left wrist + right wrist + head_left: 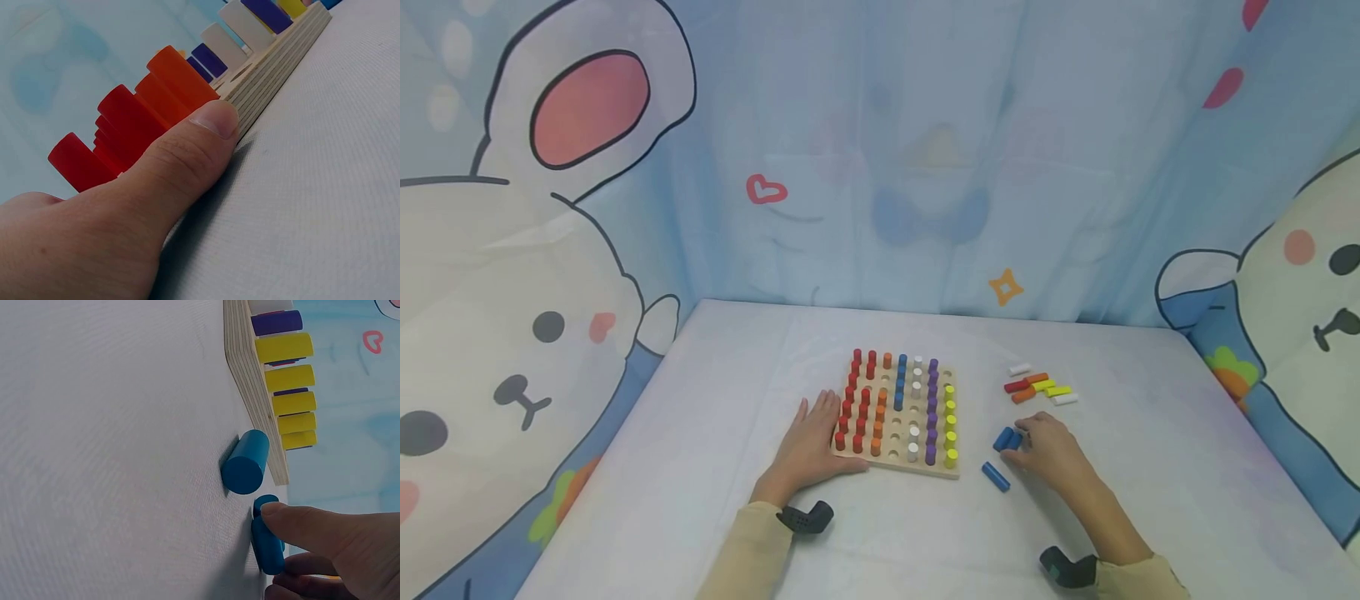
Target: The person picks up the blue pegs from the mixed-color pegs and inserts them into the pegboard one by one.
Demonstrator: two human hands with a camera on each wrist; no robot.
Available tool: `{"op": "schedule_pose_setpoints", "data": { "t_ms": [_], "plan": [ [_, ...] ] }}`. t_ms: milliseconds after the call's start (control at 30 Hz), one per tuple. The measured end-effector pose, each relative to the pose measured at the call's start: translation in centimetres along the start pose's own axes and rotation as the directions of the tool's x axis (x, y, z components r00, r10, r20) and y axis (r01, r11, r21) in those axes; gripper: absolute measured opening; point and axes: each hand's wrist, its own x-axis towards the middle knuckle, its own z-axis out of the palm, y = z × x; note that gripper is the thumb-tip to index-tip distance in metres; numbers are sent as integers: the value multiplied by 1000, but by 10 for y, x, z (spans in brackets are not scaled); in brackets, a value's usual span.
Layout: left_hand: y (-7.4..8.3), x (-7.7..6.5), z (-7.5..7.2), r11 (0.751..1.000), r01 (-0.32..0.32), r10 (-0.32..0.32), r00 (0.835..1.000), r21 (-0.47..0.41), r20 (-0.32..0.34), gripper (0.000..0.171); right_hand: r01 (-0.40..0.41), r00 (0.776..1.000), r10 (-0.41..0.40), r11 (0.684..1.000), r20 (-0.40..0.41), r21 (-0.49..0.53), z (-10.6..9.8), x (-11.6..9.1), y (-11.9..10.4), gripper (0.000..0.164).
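A wooden pegboard [917,470] lies on the white table, with upright red, orange, blue, white, purple and yellow pegs in its holes. My left hand [808,446] rests against its near left corner, thumb [187,150] along the front edge and fingers along the left side. To the right of the board, my right hand [1051,450] pinches a blue peg [269,547] between thumb and fingers, low over the cloth. Close beside that one lies a second blue peg [1003,438]. Nearer to me, a third blue peg [244,472] lies on its side.
Beyond the right hand lies a loose group of pegs, among them a red peg [1017,386], a yellow peg [1058,391] and a white peg [1065,399]. A printed curtain [850,233] hangs behind the table. Some holes in the board have no pegs.
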Motion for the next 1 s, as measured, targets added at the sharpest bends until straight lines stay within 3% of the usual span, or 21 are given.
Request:
{"op": "schedule_pose_setpoints", "data": {
  "t_ms": [1000],
  "plan": [
    [-2,2,1,1000,1,-1,1000,4,-4,120,10,999,-11,999,36,35,-5,3,6,55]
  ]
}}
